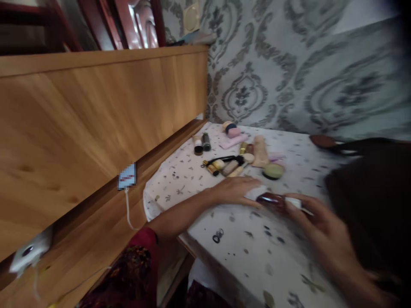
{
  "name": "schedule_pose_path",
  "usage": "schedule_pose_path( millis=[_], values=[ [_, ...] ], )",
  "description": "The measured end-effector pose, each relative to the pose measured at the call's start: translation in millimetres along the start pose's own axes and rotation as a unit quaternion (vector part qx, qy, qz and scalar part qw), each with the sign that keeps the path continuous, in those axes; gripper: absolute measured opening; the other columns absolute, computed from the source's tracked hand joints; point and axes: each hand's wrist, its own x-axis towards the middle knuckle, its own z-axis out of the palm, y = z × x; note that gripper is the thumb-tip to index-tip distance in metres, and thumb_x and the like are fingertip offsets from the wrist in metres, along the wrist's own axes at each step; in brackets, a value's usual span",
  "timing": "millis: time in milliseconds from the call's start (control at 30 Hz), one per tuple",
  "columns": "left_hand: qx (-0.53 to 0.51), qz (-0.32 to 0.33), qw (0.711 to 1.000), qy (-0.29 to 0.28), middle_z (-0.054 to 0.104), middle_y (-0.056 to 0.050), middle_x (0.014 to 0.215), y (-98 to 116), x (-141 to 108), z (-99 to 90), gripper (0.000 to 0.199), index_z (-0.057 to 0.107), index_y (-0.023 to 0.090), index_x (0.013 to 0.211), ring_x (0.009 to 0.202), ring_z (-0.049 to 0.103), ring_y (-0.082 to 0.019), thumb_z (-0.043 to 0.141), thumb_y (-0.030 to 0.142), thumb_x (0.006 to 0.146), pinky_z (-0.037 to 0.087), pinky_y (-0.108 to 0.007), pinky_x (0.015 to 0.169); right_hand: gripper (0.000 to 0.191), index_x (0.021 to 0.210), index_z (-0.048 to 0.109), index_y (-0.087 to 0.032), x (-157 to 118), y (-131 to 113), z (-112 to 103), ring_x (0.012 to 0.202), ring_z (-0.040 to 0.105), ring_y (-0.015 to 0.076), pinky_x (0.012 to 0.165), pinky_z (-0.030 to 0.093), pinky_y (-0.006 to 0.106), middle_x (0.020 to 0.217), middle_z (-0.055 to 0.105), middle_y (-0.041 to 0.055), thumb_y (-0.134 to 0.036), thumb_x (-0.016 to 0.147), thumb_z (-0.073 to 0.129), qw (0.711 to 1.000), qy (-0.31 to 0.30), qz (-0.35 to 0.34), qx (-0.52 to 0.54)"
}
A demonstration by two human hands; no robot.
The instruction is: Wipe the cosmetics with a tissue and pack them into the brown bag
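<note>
A dark reddish-brown bottle point(272, 202) lies nearly level above the patterned white cloth point(195, 184). My right hand point(316, 220) has its fingers closed round the bottle's white-capped end. At the bottle's other end, my left hand point(237, 190) holds a white wipe or tissue point(256, 192) against it. Just beyond my hands are a round green-lidded container point(272, 170), a beige tube point(260, 152) and several small cosmetic items. The left palm is hidden, facing down.
Farther back stand two small tubes point(202, 143), a pink tube point(233, 141) and a round sponge-like item point(229, 128). A dark bag point(369, 192) lies at the right. A wooden panel point(105, 111) borders the left, with a cabled phone-like device point(127, 176) below it.
</note>
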Motion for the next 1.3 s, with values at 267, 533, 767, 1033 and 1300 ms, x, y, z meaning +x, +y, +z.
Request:
schedule_pose_path(
  millis=[267, 533, 767, 1033, 1300],
  values=[
    [-0.001, 0.018, 1.000, 0.020, 0.062, -0.008, 0.103, 3.1, -0.4, 5.3, 0.044, 0.057, 0.019, 0.104, 0.098, 0.058, -0.025, 0.065, 0.057, 0.083, 0.045, -0.034, 0.086, 0.048, 0.099, 0.061, -0.023, -7.2, -6.5, 4.4, 0.057, 0.060, 0.0185, 0.055, 0.050, 0.033, 0.076, 0.065, 0.0016, -0.062, 0.072, 0.070, 0.982, -0.009, 0.093, 0.165],
    [0.006, -0.032, 0.994, 0.108, 0.059, -0.005, 0.088, 21.2, 1.5, 10.3, 0.036, 0.057, 0.021, 0.082, 0.089, 0.058, -0.022, 0.032, 0.039, 0.100, 0.046, -0.036, 0.084, 0.041, 0.086, 0.059, -0.022, -7.4, -2.0, 3.0, 0.060, 0.061, 0.0169, 0.058, 0.049, 0.030, 0.070, 0.063, -0.0005, -0.057, 0.070, 0.073, 0.958, 0.007, 0.111, 0.264],
    [0.002, -0.066, 0.981, 0.180, 0.066, -0.006, 0.099, 30.5, 8.8, 8.1, 0.028, 0.058, 0.021, 0.103, 0.092, 0.062, -0.024, 0.043, 0.043, 0.094, 0.048, -0.036, 0.081, 0.040, 0.081, 0.058, -0.023, -6.1, 2.7, 0.8, 0.054, 0.058, 0.0146, 0.055, 0.047, 0.028, 0.061, 0.059, -0.0049, -0.055, 0.066, 0.076, 0.944, -0.001, 0.116, 0.309],
    [-0.059, -0.053, 0.985, 0.150, 0.062, 0.000, 0.080, 55.1, 48.3, -5.9, 0.022, 0.055, 0.020, 0.085, 0.076, 0.056, -0.017, 0.049, 0.039, 0.092, 0.044, -0.027, 0.072, 0.037, 0.089, 0.062, -0.021, -4.8, -1.0, -3.3, 0.060, 0.058, 0.0136, 0.060, 0.045, 0.026, 0.070, 0.064, -0.0033, -0.046, 0.066, 0.076, 0.949, -0.001, 0.101, 0.299],
    [-0.075, 0.024, 0.995, 0.058, 0.062, -0.006, 0.091, 47.2, 38.6, 7.9, 0.022, 0.061, 0.018, 0.087, 0.088, 0.057, -0.020, 0.048, 0.035, 0.095, 0.044, -0.031, 0.083, 0.033, 0.089, 0.064, -0.020, -2.0, 6.3, -2.7, 0.069, 0.062, 0.0159, 0.067, 0.049, 0.029, 0.078, 0.067, 0.0004, -0.042, 0.069, 0.076, 0.949, -0.008, 0.100, 0.298]
  ],
)
